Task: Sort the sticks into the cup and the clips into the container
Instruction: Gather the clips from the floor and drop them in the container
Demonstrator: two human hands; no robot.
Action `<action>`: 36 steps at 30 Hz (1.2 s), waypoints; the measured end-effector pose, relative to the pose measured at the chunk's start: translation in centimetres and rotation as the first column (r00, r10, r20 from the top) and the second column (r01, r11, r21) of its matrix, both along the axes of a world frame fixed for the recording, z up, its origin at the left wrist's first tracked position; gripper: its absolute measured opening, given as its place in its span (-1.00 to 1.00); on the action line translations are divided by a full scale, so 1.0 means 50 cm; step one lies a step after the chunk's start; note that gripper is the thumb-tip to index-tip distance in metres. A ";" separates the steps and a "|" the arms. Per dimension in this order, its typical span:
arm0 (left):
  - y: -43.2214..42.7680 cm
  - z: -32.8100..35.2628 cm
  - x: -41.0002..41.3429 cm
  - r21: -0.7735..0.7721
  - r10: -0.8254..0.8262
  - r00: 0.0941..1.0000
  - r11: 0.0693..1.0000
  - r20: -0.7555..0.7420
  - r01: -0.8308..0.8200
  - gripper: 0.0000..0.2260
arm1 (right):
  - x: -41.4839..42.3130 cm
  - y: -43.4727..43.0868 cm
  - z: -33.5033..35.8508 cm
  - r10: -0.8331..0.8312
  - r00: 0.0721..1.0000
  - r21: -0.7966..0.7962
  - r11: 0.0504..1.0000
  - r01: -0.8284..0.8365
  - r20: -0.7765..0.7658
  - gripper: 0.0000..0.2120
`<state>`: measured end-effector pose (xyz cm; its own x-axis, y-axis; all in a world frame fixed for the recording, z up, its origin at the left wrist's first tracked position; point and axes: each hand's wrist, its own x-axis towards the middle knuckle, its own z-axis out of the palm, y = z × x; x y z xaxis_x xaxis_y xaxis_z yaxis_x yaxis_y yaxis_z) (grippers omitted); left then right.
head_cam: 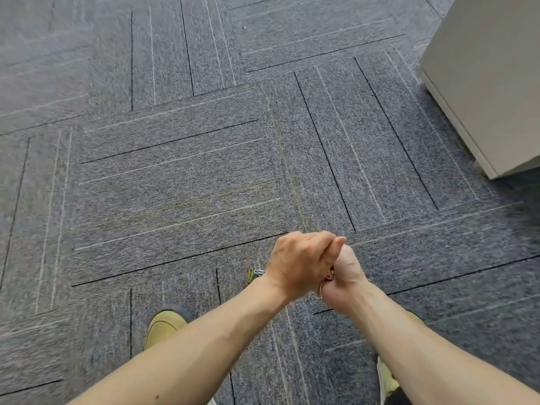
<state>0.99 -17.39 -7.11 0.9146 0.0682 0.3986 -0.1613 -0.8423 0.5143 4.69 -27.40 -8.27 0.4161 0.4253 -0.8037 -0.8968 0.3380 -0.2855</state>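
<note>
Clips (329, 276), orange and silver, bunched between both palms, peeking from gap. Left grip (301, 264) curled over right grip (344, 276), both closed round bunch, above carpet floor (175, 171). More coloured clips (253, 274) just beside left wrist; lying or falling, cannot tell. Yellow shoes (163, 325) below; white cabinet (482, 83) far right.

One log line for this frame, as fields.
left hand clasped over right hand | held: paper clips between hands | cup, container: not in view | floor: grey carpet

Head-worn view, down toward carpet (175, 176)
</note>
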 end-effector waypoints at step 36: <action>0.151 -0.116 -0.147 -0.032 0.010 0.736 0.999 -0.677 -0.043 -0.07 | 0.018 -0.038 0.011 0.064 0.997 -0.009 0.998 -0.065 -0.053 -0.71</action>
